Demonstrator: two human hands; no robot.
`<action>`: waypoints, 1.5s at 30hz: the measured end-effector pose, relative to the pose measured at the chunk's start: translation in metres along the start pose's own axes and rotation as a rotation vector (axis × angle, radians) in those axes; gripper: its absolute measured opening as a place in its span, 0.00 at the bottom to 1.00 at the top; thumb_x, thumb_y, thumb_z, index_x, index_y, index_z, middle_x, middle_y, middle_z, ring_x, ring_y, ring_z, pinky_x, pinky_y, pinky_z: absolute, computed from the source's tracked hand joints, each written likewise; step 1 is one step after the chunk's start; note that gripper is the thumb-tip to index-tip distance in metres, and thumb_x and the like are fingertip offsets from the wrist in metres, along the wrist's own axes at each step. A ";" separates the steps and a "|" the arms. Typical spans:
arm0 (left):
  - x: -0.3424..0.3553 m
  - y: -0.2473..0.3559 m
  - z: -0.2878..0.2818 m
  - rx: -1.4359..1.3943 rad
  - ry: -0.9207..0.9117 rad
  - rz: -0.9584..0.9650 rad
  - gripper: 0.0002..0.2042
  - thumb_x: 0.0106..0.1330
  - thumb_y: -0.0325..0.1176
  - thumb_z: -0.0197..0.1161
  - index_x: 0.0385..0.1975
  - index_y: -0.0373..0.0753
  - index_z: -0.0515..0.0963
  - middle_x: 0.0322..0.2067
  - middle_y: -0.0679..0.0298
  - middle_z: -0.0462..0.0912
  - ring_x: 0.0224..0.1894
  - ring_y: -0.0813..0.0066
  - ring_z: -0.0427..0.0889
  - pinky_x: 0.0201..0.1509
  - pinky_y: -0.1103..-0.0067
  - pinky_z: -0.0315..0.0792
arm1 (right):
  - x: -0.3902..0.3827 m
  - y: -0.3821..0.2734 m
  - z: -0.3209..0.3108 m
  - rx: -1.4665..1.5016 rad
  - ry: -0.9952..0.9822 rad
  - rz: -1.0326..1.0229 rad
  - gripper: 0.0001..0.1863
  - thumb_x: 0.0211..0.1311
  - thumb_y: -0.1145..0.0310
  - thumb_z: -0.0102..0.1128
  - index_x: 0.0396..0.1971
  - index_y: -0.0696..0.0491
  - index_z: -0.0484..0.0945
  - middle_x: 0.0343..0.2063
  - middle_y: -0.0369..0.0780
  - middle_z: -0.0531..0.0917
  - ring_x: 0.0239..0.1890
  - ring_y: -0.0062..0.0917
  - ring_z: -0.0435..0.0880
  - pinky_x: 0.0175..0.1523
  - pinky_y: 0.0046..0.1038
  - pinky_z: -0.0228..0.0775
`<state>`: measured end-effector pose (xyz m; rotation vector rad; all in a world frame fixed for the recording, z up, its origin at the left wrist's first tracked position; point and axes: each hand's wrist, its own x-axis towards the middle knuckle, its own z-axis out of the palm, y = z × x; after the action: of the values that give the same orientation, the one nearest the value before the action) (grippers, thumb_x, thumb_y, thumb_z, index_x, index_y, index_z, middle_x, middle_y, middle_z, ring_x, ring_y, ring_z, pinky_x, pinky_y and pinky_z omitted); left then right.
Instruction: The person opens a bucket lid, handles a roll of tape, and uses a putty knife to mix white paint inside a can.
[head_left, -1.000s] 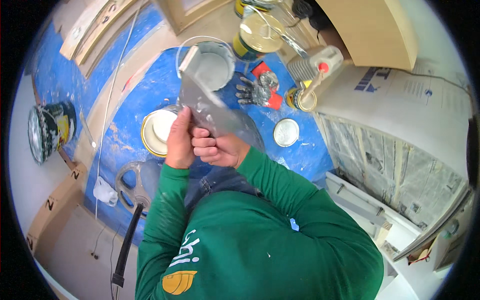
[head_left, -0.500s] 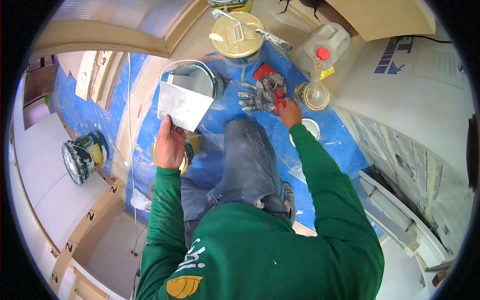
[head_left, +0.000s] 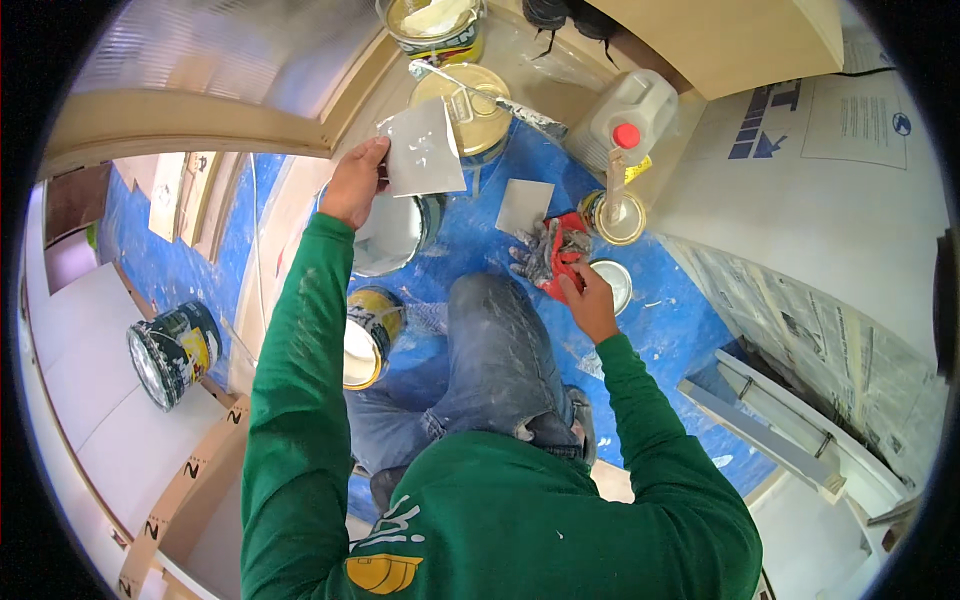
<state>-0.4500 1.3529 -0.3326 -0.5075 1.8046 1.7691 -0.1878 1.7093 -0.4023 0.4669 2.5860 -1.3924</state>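
Observation:
My left hand pinches one edge of a thin, flat, grey-white square sheet smeared with white. It holds the sheet above an open bucket, whose inside is whitish, and in front of a lidded tub. My right hand is closed on a pair of red and grey work gloves, stained and bunched together, low over the blue floor covering. Beyond the gloves lies another grey square piece. A round white lid or shallow tin sits beside my right hand.
An open can of white material stands left of my knee. At the right are a small tin and a translucent jug with a red cap. A dark bucket stands far left; another bucket is at the back.
My left hand has moved farther away and slightly right with the sheet, uncovering the can by my knee. The gloves have shifted nearer in my right hand, and a grey square now shows beyond them.

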 end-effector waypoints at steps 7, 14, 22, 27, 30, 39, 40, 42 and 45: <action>0.030 0.007 0.005 0.244 0.070 0.016 0.14 0.78 0.43 0.53 0.38 0.41 0.81 0.26 0.74 0.77 0.25 0.83 0.73 0.28 0.77 0.67 | 0.008 -0.018 -0.014 0.115 -0.079 -0.009 0.15 0.62 0.65 0.68 0.43 0.58 0.81 0.35 0.48 0.86 0.37 0.39 0.86 0.44 0.34 0.77; -0.006 0.011 0.035 0.840 0.580 0.729 0.15 0.74 0.43 0.60 0.42 0.36 0.84 0.29 0.52 0.85 0.25 0.66 0.80 0.33 0.72 0.75 | 0.005 -0.034 -0.009 0.265 0.027 0.095 0.14 0.62 0.69 0.67 0.44 0.57 0.75 0.34 0.41 0.83 0.37 0.24 0.81 0.44 0.30 0.75; -0.158 -0.087 0.161 0.500 -0.106 0.488 0.11 0.67 0.34 0.67 0.43 0.36 0.82 0.40 0.52 0.85 0.38 0.52 0.85 0.42 0.66 0.79 | -0.002 -0.071 0.013 0.664 0.045 0.192 0.12 0.73 0.64 0.61 0.46 0.56 0.76 0.39 0.36 0.81 0.40 0.17 0.78 0.43 0.24 0.75; -0.172 -0.110 0.163 0.486 -0.110 0.374 0.12 0.69 0.33 0.67 0.46 0.33 0.82 0.36 0.48 0.86 0.35 0.58 0.88 0.40 0.70 0.79 | -0.023 -0.091 0.005 1.012 -0.186 0.403 0.16 0.79 0.60 0.53 0.55 0.55 0.77 0.46 0.37 0.82 0.45 0.19 0.81 0.43 0.25 0.78; -0.180 -0.115 0.147 0.481 0.026 0.493 0.10 0.70 0.32 0.64 0.44 0.32 0.82 0.32 0.48 0.87 0.31 0.59 0.88 0.37 0.70 0.79 | -0.042 -0.112 0.013 0.750 -0.106 0.224 0.16 0.78 0.62 0.53 0.55 0.56 0.79 0.45 0.36 0.84 0.43 0.21 0.83 0.42 0.26 0.78; -0.247 -0.139 0.123 0.426 0.049 0.399 0.13 0.68 0.26 0.64 0.50 0.31 0.80 0.34 0.49 0.87 0.35 0.66 0.89 0.40 0.72 0.81 | -0.105 -0.159 0.017 0.172 -0.139 -0.235 0.11 0.73 0.70 0.56 0.48 0.59 0.80 0.39 0.51 0.85 0.40 0.45 0.87 0.44 0.38 0.77; -0.253 -0.140 0.119 0.471 0.061 0.344 0.12 0.68 0.26 0.63 0.50 0.31 0.80 0.35 0.50 0.88 0.36 0.67 0.89 0.41 0.72 0.81 | -0.112 -0.160 0.014 0.164 -0.154 -0.257 0.11 0.73 0.69 0.55 0.48 0.59 0.80 0.39 0.51 0.85 0.40 0.45 0.87 0.44 0.38 0.77; -0.263 -0.146 0.115 0.427 0.084 0.311 0.12 0.68 0.26 0.63 0.49 0.30 0.80 0.37 0.51 0.88 0.36 0.68 0.88 0.41 0.72 0.81 | -0.122 -0.163 0.014 0.142 -0.165 -0.314 0.11 0.73 0.69 0.56 0.47 0.59 0.81 0.38 0.49 0.86 0.38 0.41 0.87 0.43 0.36 0.77; -0.273 -0.155 0.120 0.207 0.112 0.358 0.11 0.69 0.27 0.62 0.48 0.30 0.80 0.38 0.53 0.88 0.36 0.69 0.88 0.40 0.72 0.81 | -0.131 -0.159 0.019 0.084 -0.129 -0.421 0.11 0.74 0.67 0.56 0.47 0.58 0.81 0.35 0.47 0.87 0.35 0.36 0.87 0.40 0.34 0.77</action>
<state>-0.1276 1.4321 -0.2802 -0.2127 2.2402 1.7774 -0.1205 1.5864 -0.2499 -0.1688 2.6244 -1.5948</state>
